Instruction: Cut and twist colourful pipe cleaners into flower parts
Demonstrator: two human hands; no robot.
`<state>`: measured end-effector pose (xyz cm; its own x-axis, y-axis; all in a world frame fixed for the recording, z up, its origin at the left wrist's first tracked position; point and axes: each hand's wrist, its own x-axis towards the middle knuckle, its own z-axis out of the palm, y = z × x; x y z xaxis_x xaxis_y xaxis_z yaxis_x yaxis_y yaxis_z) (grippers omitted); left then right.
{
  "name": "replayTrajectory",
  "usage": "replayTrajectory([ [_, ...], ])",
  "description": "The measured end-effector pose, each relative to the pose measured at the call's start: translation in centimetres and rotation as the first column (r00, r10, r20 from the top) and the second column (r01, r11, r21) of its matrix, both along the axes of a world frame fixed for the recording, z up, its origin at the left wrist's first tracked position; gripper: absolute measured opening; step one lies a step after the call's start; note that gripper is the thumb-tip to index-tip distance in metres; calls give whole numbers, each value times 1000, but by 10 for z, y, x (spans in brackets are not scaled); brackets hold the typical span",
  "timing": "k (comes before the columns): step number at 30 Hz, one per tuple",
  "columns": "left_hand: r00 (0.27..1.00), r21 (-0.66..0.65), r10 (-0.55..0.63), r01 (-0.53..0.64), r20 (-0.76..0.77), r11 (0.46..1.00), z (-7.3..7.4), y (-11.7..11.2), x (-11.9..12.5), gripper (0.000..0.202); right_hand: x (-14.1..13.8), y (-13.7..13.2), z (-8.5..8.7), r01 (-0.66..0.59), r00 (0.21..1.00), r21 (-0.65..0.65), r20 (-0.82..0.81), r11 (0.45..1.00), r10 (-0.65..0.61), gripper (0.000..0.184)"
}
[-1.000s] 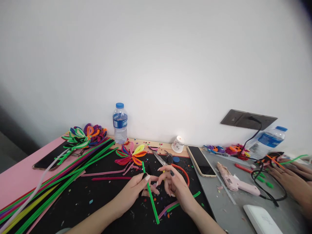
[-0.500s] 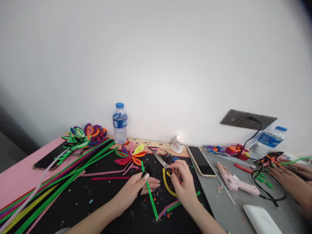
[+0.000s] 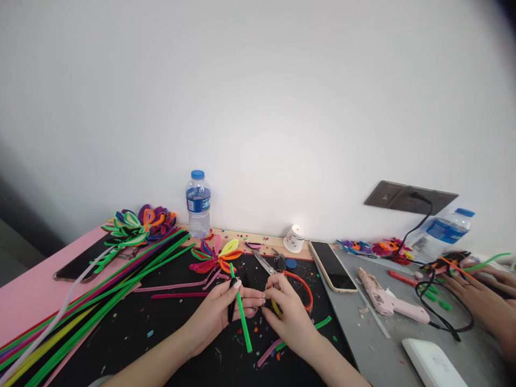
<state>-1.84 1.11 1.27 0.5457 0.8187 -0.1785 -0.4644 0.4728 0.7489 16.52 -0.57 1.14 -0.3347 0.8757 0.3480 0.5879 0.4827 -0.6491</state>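
My left hand (image 3: pixel 226 306) holds a green pipe cleaner (image 3: pixel 244 320) between thumb and fingers, its lower end pointing down over the black mat (image 3: pixel 121 333). A short black strip (image 3: pixel 232 301) also shows in that hand. My right hand (image 3: pixel 284 303) has its thumb and fingers bent together, touching my left fingertips; what they pinch, if anything, is hidden. Beneath it lie scissors (image 3: pixel 264 263), partly covered, with an orange handle loop (image 3: pixel 306 287) showing. Short pink (image 3: pixel 269 352) and green (image 3: pixel 322 323) pipe cleaner pieces lie below. A multicoloured pipe cleaner flower (image 3: pixel 217 257) rests behind my hands.
Long pipe cleaners (image 3: pixel 100 301) fill the left side. A water bottle (image 3: pixel 199 207), paper cup (image 3: pixel 294 239) and phone (image 3: pixel 332 266) stand or lie farther back. On the right are a pink glue gun (image 3: pixel 391 301), a cable, a white device (image 3: pixel 433 363) and another person's hands (image 3: pixel 475 290).
My right hand has moved left and down from the scissors handles to my left fingertips, uncovering the orange loop. The green pipe cleaner has swung slightly, its lower end higher and farther left.
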Motion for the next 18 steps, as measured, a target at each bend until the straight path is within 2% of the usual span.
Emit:
replayTrajectory([
  [5, 999, -13, 29, -29, -21, 999, 2, 0, -1, 27, 3, 3, -2, 35, 999, 43, -9, 998, -35, 19],
  [12, 991, 26, 128, -127, -47, 992, -4, 6, -4, 32, 13, 8, -5, 191, 981, 51, 15, 980, -192, 17],
  [18, 988, 21, 140, -139, -68, 990, -4, 6, -4, 33, 20, 13, -7, 310, 950, 8, 38, 951, -310, 27],
])
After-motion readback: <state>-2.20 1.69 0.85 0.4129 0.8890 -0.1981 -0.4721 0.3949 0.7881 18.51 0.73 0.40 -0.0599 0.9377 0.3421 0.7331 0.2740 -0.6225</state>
